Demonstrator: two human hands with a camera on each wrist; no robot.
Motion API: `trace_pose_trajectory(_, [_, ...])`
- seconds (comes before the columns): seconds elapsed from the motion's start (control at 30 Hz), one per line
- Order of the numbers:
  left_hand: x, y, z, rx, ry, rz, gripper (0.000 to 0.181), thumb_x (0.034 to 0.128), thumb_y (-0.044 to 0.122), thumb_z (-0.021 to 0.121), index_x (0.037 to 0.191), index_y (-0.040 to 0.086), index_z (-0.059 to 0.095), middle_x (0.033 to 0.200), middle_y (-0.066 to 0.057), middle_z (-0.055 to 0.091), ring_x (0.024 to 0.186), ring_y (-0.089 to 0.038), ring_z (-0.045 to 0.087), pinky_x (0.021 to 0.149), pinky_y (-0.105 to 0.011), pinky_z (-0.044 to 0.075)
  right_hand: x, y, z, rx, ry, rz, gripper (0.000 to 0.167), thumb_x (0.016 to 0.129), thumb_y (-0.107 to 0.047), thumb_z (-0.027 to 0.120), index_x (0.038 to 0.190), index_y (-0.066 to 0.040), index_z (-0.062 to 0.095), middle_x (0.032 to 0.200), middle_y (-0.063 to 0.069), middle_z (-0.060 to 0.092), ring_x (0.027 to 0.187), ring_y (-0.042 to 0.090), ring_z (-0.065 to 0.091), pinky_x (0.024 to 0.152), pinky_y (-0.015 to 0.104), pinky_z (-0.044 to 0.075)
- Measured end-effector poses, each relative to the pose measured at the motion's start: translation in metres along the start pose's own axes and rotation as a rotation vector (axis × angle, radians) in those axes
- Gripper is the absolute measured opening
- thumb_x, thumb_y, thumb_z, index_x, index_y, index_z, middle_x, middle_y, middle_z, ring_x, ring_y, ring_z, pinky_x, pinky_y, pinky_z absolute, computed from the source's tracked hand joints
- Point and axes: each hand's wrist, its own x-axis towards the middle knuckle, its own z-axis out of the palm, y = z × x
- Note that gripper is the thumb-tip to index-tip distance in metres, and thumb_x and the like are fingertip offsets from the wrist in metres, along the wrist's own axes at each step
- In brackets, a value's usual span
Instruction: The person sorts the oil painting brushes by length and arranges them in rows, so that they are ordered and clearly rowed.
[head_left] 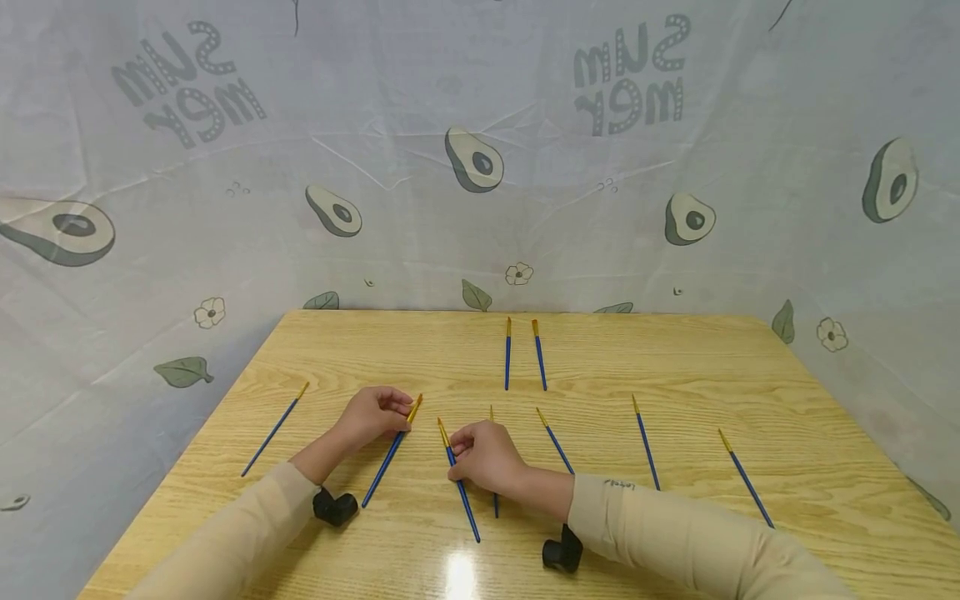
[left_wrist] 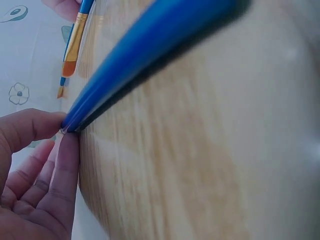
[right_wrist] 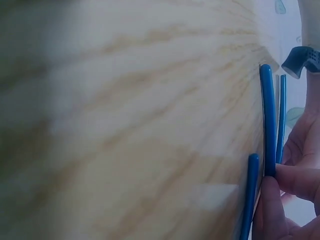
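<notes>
My left hand (head_left: 377, 415) pinches a blue-handled brush (head_left: 386, 468) near its gold ferrule, left of centre; in the left wrist view thumb and finger of the hand (left_wrist: 42, 170) meet on that brush (left_wrist: 115, 65). To its right, my right hand (head_left: 487, 457) holds a second blue brush (head_left: 462, 496) below the ferrule, bristles pointing away from me. The right wrist view has thumb and finger of this hand (right_wrist: 290, 200) around the brush (right_wrist: 269, 120). A thin brush (head_left: 496, 505) lies partly hidden beneath the right hand. Both held brushes are at the tabletop.
On the wooden table (head_left: 405, 346), two brushes (head_left: 507, 358) (head_left: 540, 358) lie at the back. One brush (head_left: 275, 429) is at the far left. Three more lie on the right (head_left: 557, 442) (head_left: 647, 442) (head_left: 746, 479), two partly behind my right sleeve. A printed cloth (head_left: 420, 233) hangs behind.
</notes>
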Motion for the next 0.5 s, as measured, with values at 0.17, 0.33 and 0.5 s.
trace_pose_trajectory(0.17, [0.0008, -0.0039, -0.0007, -0.034, 0.011, -0.029, 0.035, 0.0802, -0.007, 0.073, 0.114, -0.006, 0.063, 0.096, -0.014, 0.066, 0.078, -0.022, 0.066, 0.066, -0.035, 0.059, -0.0008, -0.0012, -0.0001, 0.047, 0.000, 0.048, 0.036, 0.068, 0.010, 0.082, 0.102, 0.009, 0.069, 0.082, 0.007, 0.063, 0.071, 0.012, 0.059, 0.063, 0.024, 0.054])
trace_pose_trajectory(0.33, [0.0023, -0.0039, -0.0018, -0.060, 0.022, -0.062, 0.037, 0.0803, -0.007, 0.072, 0.116, -0.005, 0.062, 0.098, -0.014, 0.068, 0.079, -0.023, 0.067, 0.065, -0.035, 0.058, -0.0011, -0.0030, -0.0008, 0.089, 0.000, 0.086, 0.034, 0.070, 0.010, 0.080, 0.102, 0.007, 0.069, 0.084, 0.008, 0.063, 0.074, 0.015, 0.058, 0.063, 0.026, 0.054])
trace_pose_trajectory(0.5, [0.0032, -0.0013, -0.0023, -0.060, 0.030, -0.086, 0.034, 0.0821, -0.006, 0.071, 0.116, -0.003, 0.064, 0.100, -0.013, 0.068, 0.082, -0.021, 0.067, 0.067, -0.034, 0.058, 0.0000, -0.0041, -0.0020, 0.113, 0.000, 0.101, 0.035, 0.072, 0.010, 0.079, 0.105, 0.006, 0.069, 0.086, 0.008, 0.064, 0.077, 0.015, 0.059, 0.065, 0.026, 0.055])
